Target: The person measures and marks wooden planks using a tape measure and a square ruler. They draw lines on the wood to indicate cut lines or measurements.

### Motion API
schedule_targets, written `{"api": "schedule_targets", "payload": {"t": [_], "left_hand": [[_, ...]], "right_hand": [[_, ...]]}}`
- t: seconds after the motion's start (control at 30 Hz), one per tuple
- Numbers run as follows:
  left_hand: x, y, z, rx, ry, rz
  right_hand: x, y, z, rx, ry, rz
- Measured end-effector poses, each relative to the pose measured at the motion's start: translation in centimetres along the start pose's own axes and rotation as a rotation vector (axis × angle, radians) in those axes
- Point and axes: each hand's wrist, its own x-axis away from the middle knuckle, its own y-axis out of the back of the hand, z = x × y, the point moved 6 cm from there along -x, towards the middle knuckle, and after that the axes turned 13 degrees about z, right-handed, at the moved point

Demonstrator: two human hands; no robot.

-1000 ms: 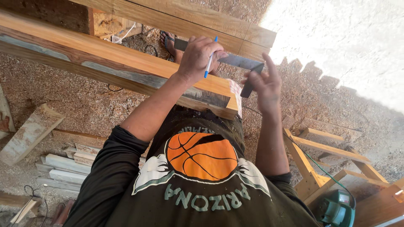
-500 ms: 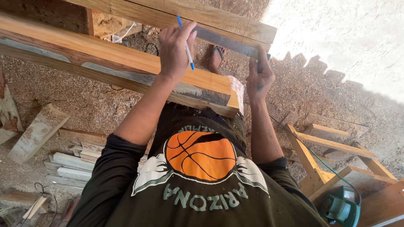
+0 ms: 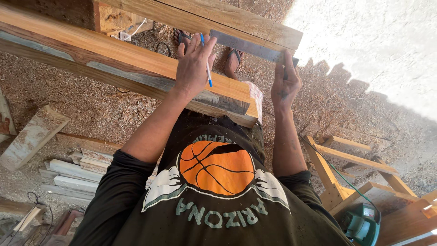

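My left hand [image 3: 193, 64] rests flat on the top of a long wooden beam [image 3: 114, 57] and holds a blue pen [image 3: 207, 68] between its fingers, tip pointing towards me. My right hand [image 3: 284, 84] grips the near end of a flat grey metal square [image 3: 248, 45], which lies across the edge of a second plank [image 3: 218, 18] beyond the beam. The beam's cut end [image 3: 255, 102] sits just above my dark shirt with an orange ball print [image 3: 216, 168].
My feet in sandals [image 3: 232, 61] stand on the sawdust-covered ground [image 3: 68, 105]. Pale wood offcuts [image 3: 73, 171] lie at the lower left. A wooden trestle frame [image 3: 346, 157] and a green power tool [image 3: 362, 223] with its cord are at the lower right.
My right hand has carried the metal square from beside the beam's end up against the far plank. My left hand, still holding the pen, has settled flat on the beam.
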Motion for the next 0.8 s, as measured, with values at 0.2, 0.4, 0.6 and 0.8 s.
{"api": "schedule_targets", "payload": {"t": [0.2,0.4,0.6,0.8], "left_hand": [[0.5,0.5,-0.2,0.015,-0.072,-0.101],[0.4,1.5,1.5,0.179,-0.044,-0.245],[0.5,2.8,2.5,0.286,-0.074,-0.356],[0.9,3.7,1.9,0.371,-0.175,-0.424]], "right_hand": [[0.0,0.2,0.0,-0.04,0.016,-0.008],[0.1,0.4,0.0,-0.081,0.071,-0.012],[0.2,0.4,-0.3,0.007,0.0,-0.016],[0.1,0.3,-0.3,0.044,-0.019,-0.021]]}}
